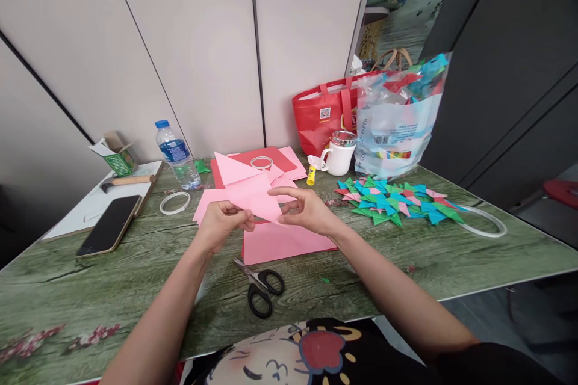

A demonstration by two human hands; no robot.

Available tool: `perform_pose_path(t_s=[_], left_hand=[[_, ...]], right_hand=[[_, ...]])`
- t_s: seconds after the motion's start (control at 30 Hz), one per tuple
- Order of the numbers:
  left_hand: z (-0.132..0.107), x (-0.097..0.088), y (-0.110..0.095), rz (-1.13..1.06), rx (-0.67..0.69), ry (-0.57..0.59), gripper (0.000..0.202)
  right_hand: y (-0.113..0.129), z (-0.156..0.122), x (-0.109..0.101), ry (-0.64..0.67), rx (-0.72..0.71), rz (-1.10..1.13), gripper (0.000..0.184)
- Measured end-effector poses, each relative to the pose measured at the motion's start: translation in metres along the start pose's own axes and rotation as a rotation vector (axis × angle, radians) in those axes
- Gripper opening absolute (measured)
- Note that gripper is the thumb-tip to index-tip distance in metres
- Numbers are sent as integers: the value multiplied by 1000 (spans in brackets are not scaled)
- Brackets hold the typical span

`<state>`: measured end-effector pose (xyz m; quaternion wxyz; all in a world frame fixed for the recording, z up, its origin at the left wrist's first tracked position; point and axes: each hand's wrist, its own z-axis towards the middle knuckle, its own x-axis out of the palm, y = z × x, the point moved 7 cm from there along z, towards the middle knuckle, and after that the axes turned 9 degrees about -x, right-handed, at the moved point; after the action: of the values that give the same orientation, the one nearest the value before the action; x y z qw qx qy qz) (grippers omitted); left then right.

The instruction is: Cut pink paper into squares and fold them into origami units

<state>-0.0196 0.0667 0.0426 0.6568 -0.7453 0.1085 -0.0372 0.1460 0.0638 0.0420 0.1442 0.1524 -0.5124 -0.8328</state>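
Observation:
A folded piece of pink paper [253,194] is held up over the table between both hands. My left hand [221,224] pinches its lower left edge with curled fingers. My right hand [307,209] grips the lower right corner, thumb and fingers pressed on it. Under the hands lies a flat pink sheet [284,240]. More pink and red sheets [271,162] are stacked behind, with a tape ring [261,162] on top. Black-handled scissors [259,286] lie shut on the table, just in front of my arms.
A pile of folded green, blue and pink paper shapes [397,198] sits at the right, by a white ring [481,222]. Behind are a white mug [338,153], yellow glue stick [311,175], red bag [323,114], plastic bag [397,120]. Left: water bottle [177,153], phone [111,224], tape ring [174,203].

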Motion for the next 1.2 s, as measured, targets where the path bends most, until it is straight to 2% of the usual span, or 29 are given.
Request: perform_pose_path(t_s=[0.23,0.47,0.8,1.0,1.1,1.2], left_hand=[[0,1,-1,19,10,-3,15],[4,-16,-2,-5,16,-69,20],[3,-17,-4,3,28,-78,18],[4,-33,-7,-101,80,-179,13],[5,-30,-8,-170,82,-174,18],[4,-18,-6,-177,41,-106,34]], right_hand=[[2,0,0,3,2,-7,54],[0,1,-7,5,-2,-38,52],[4,1,-10,15,-13,-54,52],[5,1,-22,-21,-20,-54,55],[5,2,-26,-47,-23,-50,57],[7,3,-26,-37,-56,-73,53]])
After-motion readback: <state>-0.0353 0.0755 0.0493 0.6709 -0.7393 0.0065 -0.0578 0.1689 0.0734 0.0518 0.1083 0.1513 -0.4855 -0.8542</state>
